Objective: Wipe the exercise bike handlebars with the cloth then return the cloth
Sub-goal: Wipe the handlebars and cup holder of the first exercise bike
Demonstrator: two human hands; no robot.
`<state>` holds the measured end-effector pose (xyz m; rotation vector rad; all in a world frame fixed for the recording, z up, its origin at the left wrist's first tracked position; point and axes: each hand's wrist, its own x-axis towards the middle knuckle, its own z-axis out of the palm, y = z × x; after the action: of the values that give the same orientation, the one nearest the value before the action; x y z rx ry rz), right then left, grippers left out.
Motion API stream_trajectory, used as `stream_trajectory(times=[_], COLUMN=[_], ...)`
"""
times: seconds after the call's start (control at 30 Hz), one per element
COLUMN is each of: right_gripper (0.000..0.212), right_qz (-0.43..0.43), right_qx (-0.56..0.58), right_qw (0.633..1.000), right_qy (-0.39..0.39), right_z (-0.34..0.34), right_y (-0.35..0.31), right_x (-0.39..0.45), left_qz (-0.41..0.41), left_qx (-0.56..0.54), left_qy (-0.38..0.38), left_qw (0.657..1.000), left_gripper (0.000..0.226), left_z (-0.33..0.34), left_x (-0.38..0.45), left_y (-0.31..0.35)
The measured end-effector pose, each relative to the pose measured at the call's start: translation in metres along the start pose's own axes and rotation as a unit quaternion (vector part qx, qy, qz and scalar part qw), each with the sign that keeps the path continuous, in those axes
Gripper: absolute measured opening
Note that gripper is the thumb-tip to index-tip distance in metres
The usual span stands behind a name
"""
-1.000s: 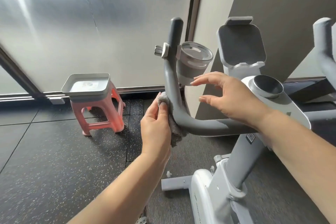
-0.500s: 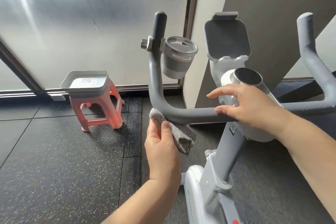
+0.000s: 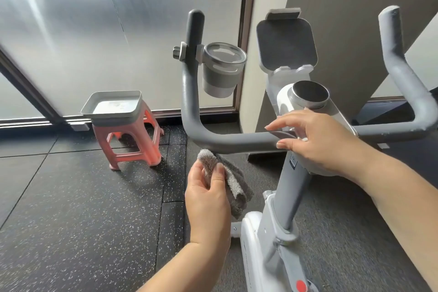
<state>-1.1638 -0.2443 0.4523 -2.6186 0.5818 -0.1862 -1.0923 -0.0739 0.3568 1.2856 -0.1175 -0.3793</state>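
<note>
left hand gripping cloth – under handlebar

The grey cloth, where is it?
In the head view, the grey cloth sits in the left hand, just under the left handlebar.

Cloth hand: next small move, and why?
Probably lift the left hand slightly so the cloth presses against the underside of the handlebar, then slide it along toward the centre. The cloth's top sits just under the bar at the bend, seemingly barely touching, while the right hand rests on the bar near the stem.
</note>
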Motion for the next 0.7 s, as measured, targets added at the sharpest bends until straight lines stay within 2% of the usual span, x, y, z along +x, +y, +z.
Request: stream_trajectory(times=[0.07,0.13,0.2,0.3,0.4,0.53,0.7], right_gripper=[0.031,0.029,0.028,0.027,0.027,0.027,0.03], right_qz=[-0.005,-0.014,-0.019,-0.028,-0.036,-0.043,-0.041], right_qx=[0.0,-0.001,0.001,0.002,0.006,0.011,-0.001], right_qw=[1.0,1.0,1.0,0.999,0.999,0.998,0.999], right_qy=[0.008,0.018,0.024,0.032,0.038,0.038,0.032], right_z=[0.002,0.002,0.003,0.003,0.004,0.004,0.004], right_y=[0.002,0.004,0.004,0.006,0.009,0.011,0.011], right_x=[-0.001,-0.001,-0.002,-0.001,0.0,0.0,-0.001], left_qz=[-0.005,-0.049,-0.091,-0.103,-0.092,-0.106,-0.117], left_qx=[-0.025,-0.049,-0.111,-0.132,-0.117,-0.113,-0.079], left_qy=[-0.007,0.021,0.029,0.029,0.025,0.008,-0.051], left_qw=[1.0,0.997,0.989,0.986,0.989,0.988,0.989], left_gripper=[0.032,0.032,0.028,0.022,0.028,0.051,0.024], left_z=[-0.002,-0.001,0.0,-0.001,0.002,0.022,0.046], left_x=[0.003,0.009,0.013,0.016,0.013,0.004,-0.002], left_y=[0.005,0.009,0.012,0.013,0.008,0.005,-0.003])
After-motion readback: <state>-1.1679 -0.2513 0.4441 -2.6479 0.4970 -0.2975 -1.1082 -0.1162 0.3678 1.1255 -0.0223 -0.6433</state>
